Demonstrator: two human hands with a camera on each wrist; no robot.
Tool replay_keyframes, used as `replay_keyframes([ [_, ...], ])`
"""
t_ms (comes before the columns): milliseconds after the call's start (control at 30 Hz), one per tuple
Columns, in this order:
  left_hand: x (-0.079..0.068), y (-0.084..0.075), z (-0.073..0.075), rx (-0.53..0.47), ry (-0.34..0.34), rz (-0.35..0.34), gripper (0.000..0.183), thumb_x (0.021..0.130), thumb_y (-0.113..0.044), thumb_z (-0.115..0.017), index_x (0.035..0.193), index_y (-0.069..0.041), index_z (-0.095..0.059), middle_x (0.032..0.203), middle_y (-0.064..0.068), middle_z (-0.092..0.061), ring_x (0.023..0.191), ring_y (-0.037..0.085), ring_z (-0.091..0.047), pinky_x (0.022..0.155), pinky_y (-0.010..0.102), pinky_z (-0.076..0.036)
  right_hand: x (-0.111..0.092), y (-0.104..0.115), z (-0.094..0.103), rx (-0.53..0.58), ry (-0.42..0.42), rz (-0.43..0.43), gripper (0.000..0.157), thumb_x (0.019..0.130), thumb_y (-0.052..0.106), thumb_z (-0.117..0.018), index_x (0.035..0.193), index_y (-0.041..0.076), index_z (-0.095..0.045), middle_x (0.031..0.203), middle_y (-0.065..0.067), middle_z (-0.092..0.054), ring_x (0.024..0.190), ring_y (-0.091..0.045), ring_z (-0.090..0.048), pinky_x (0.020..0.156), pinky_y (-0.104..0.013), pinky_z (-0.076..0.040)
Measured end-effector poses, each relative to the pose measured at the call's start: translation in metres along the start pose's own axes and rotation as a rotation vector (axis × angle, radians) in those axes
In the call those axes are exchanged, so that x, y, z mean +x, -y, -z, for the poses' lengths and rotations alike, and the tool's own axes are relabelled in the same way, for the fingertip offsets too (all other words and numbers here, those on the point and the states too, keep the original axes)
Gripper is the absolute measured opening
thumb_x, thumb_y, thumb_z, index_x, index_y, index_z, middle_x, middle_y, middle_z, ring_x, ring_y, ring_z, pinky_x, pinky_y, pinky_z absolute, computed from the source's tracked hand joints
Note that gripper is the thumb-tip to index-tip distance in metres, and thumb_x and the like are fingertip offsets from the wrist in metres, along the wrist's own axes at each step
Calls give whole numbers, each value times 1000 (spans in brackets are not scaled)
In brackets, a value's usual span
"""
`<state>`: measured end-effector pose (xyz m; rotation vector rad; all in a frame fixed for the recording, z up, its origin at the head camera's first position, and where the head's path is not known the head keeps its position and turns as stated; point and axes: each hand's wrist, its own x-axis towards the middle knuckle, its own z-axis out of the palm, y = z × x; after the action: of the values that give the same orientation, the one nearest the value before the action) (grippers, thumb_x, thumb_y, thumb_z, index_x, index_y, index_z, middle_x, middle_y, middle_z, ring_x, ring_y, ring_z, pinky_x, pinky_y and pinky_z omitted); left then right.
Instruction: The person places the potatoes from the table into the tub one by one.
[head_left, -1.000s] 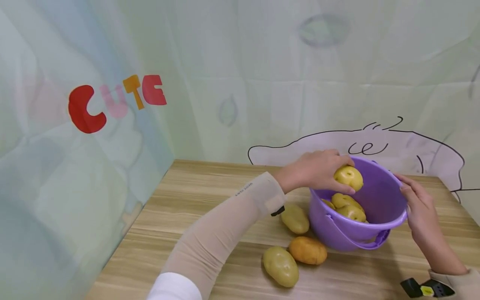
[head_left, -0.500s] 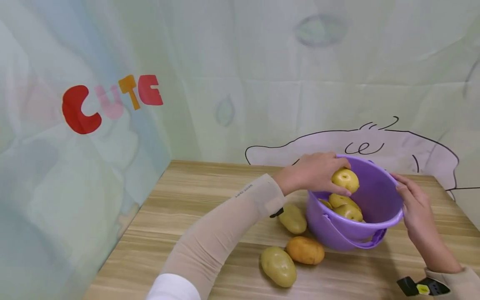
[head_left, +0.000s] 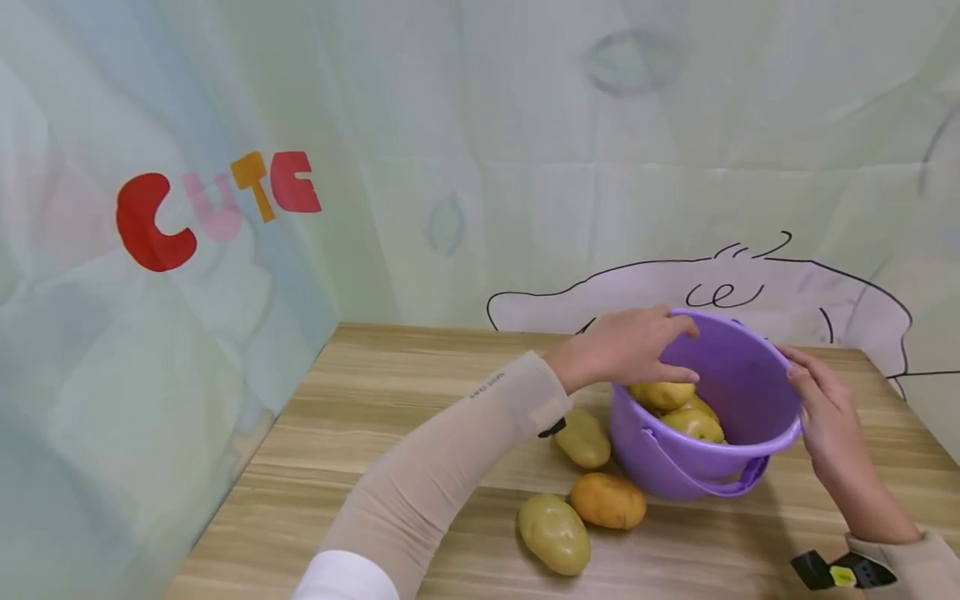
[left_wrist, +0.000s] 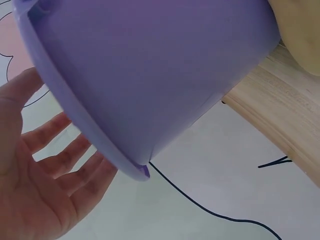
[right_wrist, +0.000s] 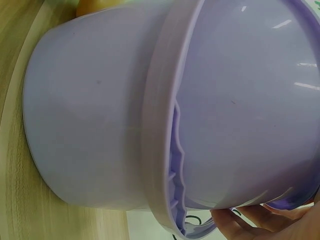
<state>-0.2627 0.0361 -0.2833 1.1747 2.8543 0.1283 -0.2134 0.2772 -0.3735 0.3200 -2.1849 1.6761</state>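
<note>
A purple bucket (head_left: 652, 462) stands on the table, its mouth tipped a little toward me, with several yellow potatoes (head_left: 692, 427) inside. My left hand (head_left: 626, 346) is over the left side of the rim, thumb and fingers spread apart and holding nothing. Just below its thumb lies one potato (head_left: 660, 395) on the others. In the left wrist view the left hand's fingers (left_wrist: 65, 160) are extended beside the bucket rim. My right hand (head_left: 831, 408) grips the rim on the right side; in the right wrist view only some of its fingers (right_wrist: 240, 226) show.
Left of the bucket on the wood-grain table (head_left: 420, 383) lie a greenish potato (head_left: 583, 439), an orange-brown potato (head_left: 608, 501) and another greenish potato (head_left: 555, 534). The bucket's handle (head_left: 750, 477) hangs down in front. A printed cloth backdrop (head_left: 465, 167) rises behind.
My left hand has let go of the potato it held, which now rests on the others at the bucket's left side. The right hand keeps its hold on the rim.
</note>
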Motion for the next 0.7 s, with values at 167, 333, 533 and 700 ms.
replay_keyframes([
  [167, -3, -1, 4, -8, -40, -17, 55, 86, -56, -51, 132, -27, -45, 123, -6, -47, 105, 9, -49, 80, 26, -45, 1, -1, -1, 1, -9, 9, 35, 98, 14, -41, 127, -3, -50, 106, 13, -58, 94, -1, -53, 75, -9, -41],
  [333, -6, 1, 6, -10, -74, -38, 51, 87, -52, -52, 130, -26, -46, 121, -6, -49, 103, 8, -49, 80, 24, -44, 0, 0, -1, 43, -9, 6, 35, 98, 14, -41, 127, -4, -50, 105, 11, -59, 93, -1, -54, 74, -10, -42],
  [533, -8, 7, 9, -55, -113, -35, 47, 87, -49, -54, 129, -28, -46, 119, -11, -51, 102, 3, -50, 77, 21, -44, 0, 0, -1, 36, -6, 4, 35, 98, 15, -41, 128, -3, -49, 106, 11, -58, 93, -1, -54, 73, -10, -42],
  [700, -12, 15, 12, -70, -149, -19, 47, 88, -49, -54, 129, -29, -46, 118, -11, -53, 104, 4, -51, 78, 23, -45, 2, 1, 0, -63, -1, 2, 35, 99, 15, -38, 129, 0, -50, 108, 13, -56, 93, 0, -52, 72, -10, -41],
])
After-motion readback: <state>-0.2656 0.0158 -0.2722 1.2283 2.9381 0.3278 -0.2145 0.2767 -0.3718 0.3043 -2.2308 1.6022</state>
